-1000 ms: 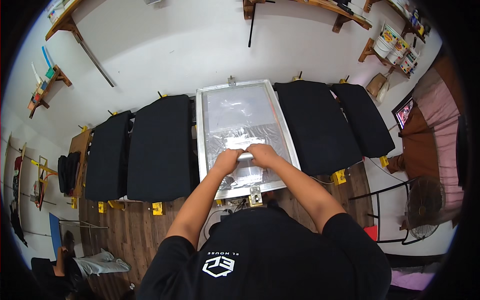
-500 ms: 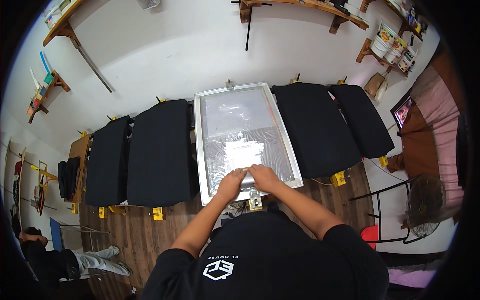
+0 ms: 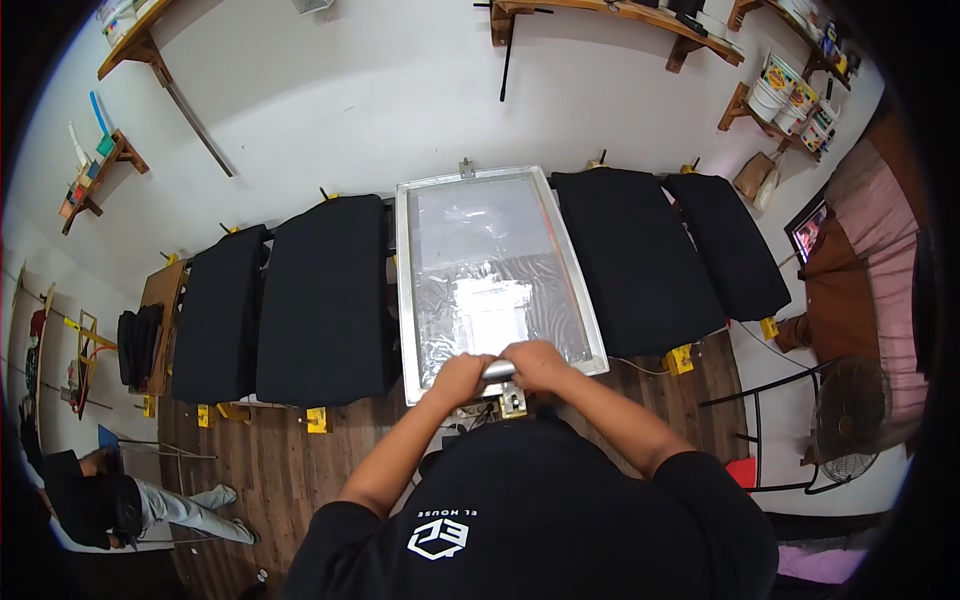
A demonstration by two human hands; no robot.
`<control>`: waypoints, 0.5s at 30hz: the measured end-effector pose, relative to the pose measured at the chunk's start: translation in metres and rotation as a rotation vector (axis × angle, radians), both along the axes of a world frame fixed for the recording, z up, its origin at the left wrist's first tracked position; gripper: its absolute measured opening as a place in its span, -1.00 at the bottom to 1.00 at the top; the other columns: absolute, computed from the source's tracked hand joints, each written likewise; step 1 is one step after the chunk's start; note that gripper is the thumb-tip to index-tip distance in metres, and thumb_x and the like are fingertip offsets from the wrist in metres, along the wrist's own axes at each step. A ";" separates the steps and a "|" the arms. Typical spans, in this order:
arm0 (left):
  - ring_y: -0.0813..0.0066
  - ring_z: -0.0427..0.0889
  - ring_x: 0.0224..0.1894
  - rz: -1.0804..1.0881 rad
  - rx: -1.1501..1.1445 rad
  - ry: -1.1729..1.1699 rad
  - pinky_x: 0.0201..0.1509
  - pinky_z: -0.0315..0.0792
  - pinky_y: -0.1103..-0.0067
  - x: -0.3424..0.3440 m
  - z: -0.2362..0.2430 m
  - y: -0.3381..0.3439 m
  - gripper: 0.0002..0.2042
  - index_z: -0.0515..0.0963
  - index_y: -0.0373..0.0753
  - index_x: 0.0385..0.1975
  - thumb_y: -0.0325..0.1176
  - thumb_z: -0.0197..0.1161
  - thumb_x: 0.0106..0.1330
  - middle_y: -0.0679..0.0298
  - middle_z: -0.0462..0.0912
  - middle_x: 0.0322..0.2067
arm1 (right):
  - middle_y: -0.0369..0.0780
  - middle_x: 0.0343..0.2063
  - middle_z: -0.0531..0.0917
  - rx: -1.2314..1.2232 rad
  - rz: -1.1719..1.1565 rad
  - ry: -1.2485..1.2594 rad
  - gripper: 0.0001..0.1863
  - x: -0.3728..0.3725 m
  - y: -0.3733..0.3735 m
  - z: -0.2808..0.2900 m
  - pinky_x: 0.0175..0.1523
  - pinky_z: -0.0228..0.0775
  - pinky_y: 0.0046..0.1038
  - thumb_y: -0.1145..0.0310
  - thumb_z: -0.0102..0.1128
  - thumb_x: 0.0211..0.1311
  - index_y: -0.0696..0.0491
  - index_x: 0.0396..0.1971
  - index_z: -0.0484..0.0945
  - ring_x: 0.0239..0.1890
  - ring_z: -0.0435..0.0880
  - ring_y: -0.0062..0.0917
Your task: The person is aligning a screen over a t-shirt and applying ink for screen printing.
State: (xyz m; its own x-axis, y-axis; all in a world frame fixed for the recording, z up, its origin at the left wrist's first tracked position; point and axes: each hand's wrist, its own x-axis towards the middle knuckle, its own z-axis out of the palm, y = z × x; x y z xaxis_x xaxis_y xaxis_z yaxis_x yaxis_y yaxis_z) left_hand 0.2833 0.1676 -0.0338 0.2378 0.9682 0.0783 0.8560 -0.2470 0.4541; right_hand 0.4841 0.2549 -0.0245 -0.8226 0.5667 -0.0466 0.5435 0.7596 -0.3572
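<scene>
A silk-screen frame (image 3: 403,290) with silvery metal edges lies ahead of me, long side pointing away. Its mesh (image 3: 480,225) looks glossy and see-through, with a bright reflection and a white rectangular patch in the nearer half. At its near end, my left hand (image 3: 460,378) and my right hand (image 3: 538,366) are closed side by side around a squeegee (image 3: 498,370). Only a short silvery stretch of it shows between my fists; its blade is hidden. Just below sits a metal hinge clamp (image 3: 512,400) on the near edge of the frame.
Black cloth-covered boards (image 3: 325,300) flank the frame on the left, and more black boards (image 3: 640,265) on the right, with yellow brackets (image 3: 317,420) beneath. A fan (image 3: 848,420) stands at right. Wall shelves (image 3: 620,12) hang beyond. Another person (image 3: 90,500) stands at lower left.
Both my hands and the squeegee have come nearer to my body, down to the frame's near edge. At lower left, the other person has shifted posture and lowered their arms.
</scene>
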 end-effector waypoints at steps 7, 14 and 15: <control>-0.02 0.73 -0.24 0.014 0.091 0.078 -0.11 0.61 0.20 -0.043 0.015 0.090 -0.80 0.67 -0.09 -0.21 -0.41 0.36 0.16 0.07 0.75 -0.35 | -0.10 -0.23 0.76 0.088 0.006 -0.014 -0.68 -0.042 0.083 0.025 -0.03 0.58 -0.12 0.38 0.30 0.00 -0.02 -0.16 0.72 -0.13 0.74 -0.14; 0.00 0.71 -0.10 0.026 0.015 0.067 0.01 0.57 0.24 -0.048 -0.002 0.126 -0.80 0.68 -0.13 -0.23 -0.44 0.36 0.11 0.05 0.74 -0.24 | -0.07 -0.21 0.77 0.070 -0.071 -0.099 -0.70 -0.054 0.115 0.005 0.07 0.59 -0.15 0.39 0.33 -0.03 -0.01 -0.21 0.75 -0.08 0.76 -0.15; -0.01 0.71 -0.11 0.030 0.026 0.049 0.00 0.57 0.24 -0.050 -0.005 0.123 -0.80 0.68 -0.13 -0.23 -0.44 0.35 0.12 0.05 0.74 -0.25 | -0.07 -0.21 0.77 0.077 -0.066 -0.092 -0.70 -0.056 0.113 0.006 0.07 0.59 -0.15 0.39 0.33 -0.03 -0.01 -0.21 0.75 -0.08 0.76 -0.15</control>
State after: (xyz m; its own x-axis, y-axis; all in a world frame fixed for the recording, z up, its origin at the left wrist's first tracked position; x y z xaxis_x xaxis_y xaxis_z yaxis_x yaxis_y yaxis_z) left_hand 0.2329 0.2906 -0.0390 0.2128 0.9727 0.0921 0.8844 -0.2318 0.4051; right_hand 0.4279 0.3679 -0.0188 -0.7774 0.6246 -0.0747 0.6214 0.7441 -0.2455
